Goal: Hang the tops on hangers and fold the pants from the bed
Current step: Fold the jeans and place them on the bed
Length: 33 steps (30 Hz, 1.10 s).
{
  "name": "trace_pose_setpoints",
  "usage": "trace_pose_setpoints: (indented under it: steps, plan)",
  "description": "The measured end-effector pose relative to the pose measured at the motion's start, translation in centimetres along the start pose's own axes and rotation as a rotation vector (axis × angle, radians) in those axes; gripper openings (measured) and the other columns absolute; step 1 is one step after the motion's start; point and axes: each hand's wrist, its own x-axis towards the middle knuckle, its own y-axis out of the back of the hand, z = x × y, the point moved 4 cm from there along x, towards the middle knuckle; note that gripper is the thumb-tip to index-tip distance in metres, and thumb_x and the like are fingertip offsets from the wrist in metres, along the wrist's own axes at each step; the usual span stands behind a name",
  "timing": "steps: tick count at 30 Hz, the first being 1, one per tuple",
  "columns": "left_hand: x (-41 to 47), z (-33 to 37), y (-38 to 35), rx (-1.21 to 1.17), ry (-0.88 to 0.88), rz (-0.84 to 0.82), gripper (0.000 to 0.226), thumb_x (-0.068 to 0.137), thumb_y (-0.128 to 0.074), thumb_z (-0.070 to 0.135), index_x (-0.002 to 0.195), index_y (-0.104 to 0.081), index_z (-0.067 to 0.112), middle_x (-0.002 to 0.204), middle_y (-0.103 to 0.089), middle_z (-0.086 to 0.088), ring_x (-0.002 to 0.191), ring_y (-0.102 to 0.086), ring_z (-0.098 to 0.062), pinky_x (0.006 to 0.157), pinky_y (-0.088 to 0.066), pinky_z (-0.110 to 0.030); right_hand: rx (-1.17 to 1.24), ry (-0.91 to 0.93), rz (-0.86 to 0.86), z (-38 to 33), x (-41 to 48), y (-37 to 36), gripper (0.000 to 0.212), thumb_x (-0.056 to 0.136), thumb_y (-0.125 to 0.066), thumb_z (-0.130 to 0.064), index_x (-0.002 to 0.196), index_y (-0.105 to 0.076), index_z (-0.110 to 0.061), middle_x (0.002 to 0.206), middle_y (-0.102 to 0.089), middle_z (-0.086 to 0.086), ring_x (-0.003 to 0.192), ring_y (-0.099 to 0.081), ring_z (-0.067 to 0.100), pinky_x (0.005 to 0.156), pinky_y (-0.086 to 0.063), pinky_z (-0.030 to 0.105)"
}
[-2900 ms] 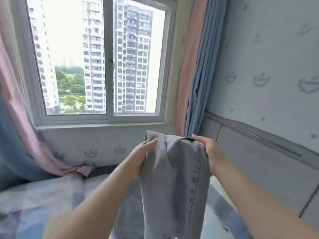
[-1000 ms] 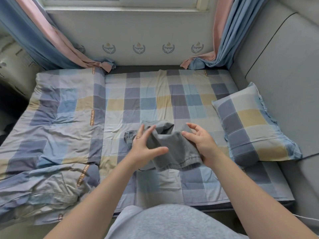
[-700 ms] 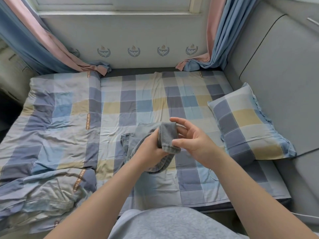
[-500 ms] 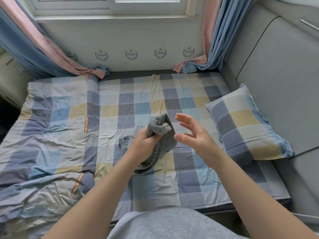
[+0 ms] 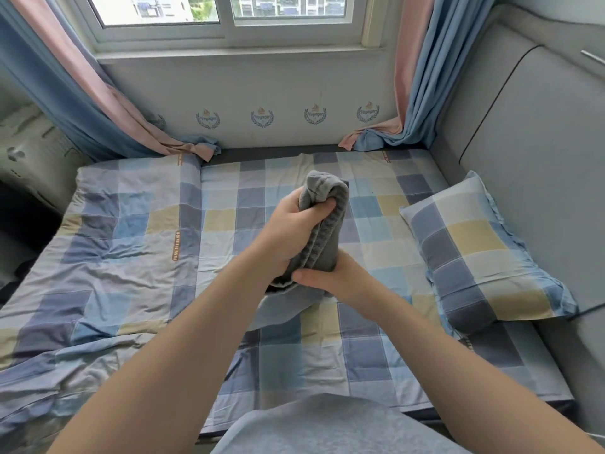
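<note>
One view only — a wide-angle camera on the person's head, looking forward and steeply down across the bed toward the window wall. Both forearms reach in from the bottom edge, close to the lens — the pillow sits at right.

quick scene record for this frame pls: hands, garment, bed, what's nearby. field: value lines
left hand: closed around upper end of the grey pants
right hand: gripping lower end of the bundle
grey pants: folded into a compact bundle, held up off the bed, a loose end hanging below
bed: checked sheet, rumpled quilt on the left side
pillow: right side, against grey headboard
hangers: none in view
</note>
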Motion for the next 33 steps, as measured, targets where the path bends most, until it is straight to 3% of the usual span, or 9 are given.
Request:
trace_pose_setpoints:
  steps: [5, 9, 13, 17, 20, 23, 27, 30, 33]
  plan:
    - [0.4, -0.7, 0.7, 0.059, 0.109, -0.036, 0.004, 0.097, -0.063, 0.018, 0.097, -0.067, 0.016, 0.085, -0.074, -0.001, 0.081, -0.071, -0.015, 0.076, -0.058, -0.033, 0.055, -0.161, 0.051, 1.3, 0.3, -0.7, 0.047, 0.050, -0.084, -0.055, 0.092, -0.075, -0.037, 0.097, -0.077, -0.001, 0.085, -0.073, 0.013, 0.062, -0.059, 0.030]
    - [0.2, -1.3, 2.4, 0.110, 0.145, -0.059, 0.018, 0.094, -0.069, 0.024, 0.108, -0.068, 0.012, 0.101, -0.075, -0.006, 0.099, -0.072, -0.023, 0.091, -0.057, -0.040, 0.103, -0.200, 0.149, 2.2, 0.4, -0.7, 0.062, 0.050, -0.085, -0.049, 0.104, -0.074, -0.023, 0.101, -0.077, 0.007, 0.099, -0.072, 0.029, 0.086, -0.059, 0.053]
    - [-1.0, -3.6, 3.8, 0.021, 0.311, -0.157, 0.050, 0.083, -0.068, 0.054, 0.114, -0.066, 0.014, 0.106, -0.073, -0.008, 0.093, -0.070, -0.021, 0.081, -0.056, -0.035, 0.281, -0.151, 0.212, 2.1, 0.0, 0.2, 0.042, 0.068, -0.081, -0.033, 0.104, -0.076, -0.012, 0.098, -0.077, 0.012, 0.091, -0.074, 0.031, 0.070, -0.060, 0.040]
    - [-3.2, -8.0, 3.4, -0.195, 0.497, -0.100, 0.067, 0.097, -0.040, 0.064, 0.130, -0.062, 0.011, 0.125, -0.067, -0.016, 0.112, -0.063, -0.025, 0.103, -0.045, -0.036, 0.416, -0.075, 0.260, 0.4, 0.0, 1.7, 0.023, 0.081, -0.077, -0.024, 0.098, -0.079, -0.009, 0.100, -0.076, 0.018, 0.090, -0.075, 0.033, 0.067, -0.059, 0.041]
    - [-5.1, -10.5, 1.5, -0.080, 0.533, 0.006, 0.069, 0.091, -0.031, 0.074, 0.128, -0.065, 0.027, 0.128, -0.067, -0.007, 0.119, -0.062, -0.011, 0.106, -0.044, -0.027, 0.489, 0.021, 0.330, -1.6, 0.6, 3.1, 0.022, 0.086, -0.074, -0.017, 0.103, -0.075, -0.002, 0.102, -0.075, 0.020, 0.093, -0.074, 0.034, 0.071, -0.060, 0.038]
    - [-6.6, -10.6, -0.4, 0.085, 0.413, -0.095, 0.032, 0.097, -0.037, 0.064, 0.105, -0.057, 0.041, 0.103, -0.059, 0.019, 0.081, -0.058, 0.025, 0.073, -0.041, 0.004, 0.472, 0.069, 0.434, -3.2, 1.3, 4.3, 0.016, 0.088, -0.073, -0.010, 0.099, -0.074, 0.002, 0.096, -0.076, 0.020, 0.090, -0.075, 0.034, 0.074, -0.061, 0.040]
    - [-6.2, -10.5, -1.0, 0.181, 0.304, -0.141, 0.014, 0.100, -0.060, 0.032, 0.102, -0.070, 0.022, 0.086, -0.074, 0.015, 0.083, -0.068, -0.001, 0.072, -0.053, -0.016, 0.449, 0.054, 0.433, -3.1, 2.2, 4.7, 0.023, 0.091, -0.072, -0.015, 0.108, -0.070, 0.001, 0.100, -0.076, 0.018, 0.093, -0.074, 0.032, 0.076, -0.061, 0.039]
    - [-5.8, -10.0, 0.3, 0.152, 0.306, -0.029, 0.014, 0.099, -0.061, 0.034, 0.101, -0.072, 0.025, 0.097, -0.077, 0.009, 0.097, -0.072, -0.013, 0.089, -0.057, -0.031, 0.579, 0.117, 0.315, -2.1, 2.4, 4.8, 0.037, 0.096, -0.065, -0.026, 0.126, -0.062, -0.005, 0.117, -0.072, 0.016, 0.110, -0.069, 0.031, 0.085, -0.059, 0.038]
    - [-5.5, -8.7, 1.8, 0.054, 0.308, 0.097, 0.024, 0.096, -0.063, 0.042, 0.103, -0.074, 0.022, 0.097, -0.078, -0.002, 0.098, -0.073, -0.022, 0.088, -0.059, -0.041, 0.516, 0.135, 0.128, 0.1, 1.8, 4.5, 0.052, 0.092, -0.059, -0.057, 0.129, -0.067, -0.021, 0.129, -0.068, 0.004, 0.125, -0.060, 0.022, 0.099, -0.052, 0.036]
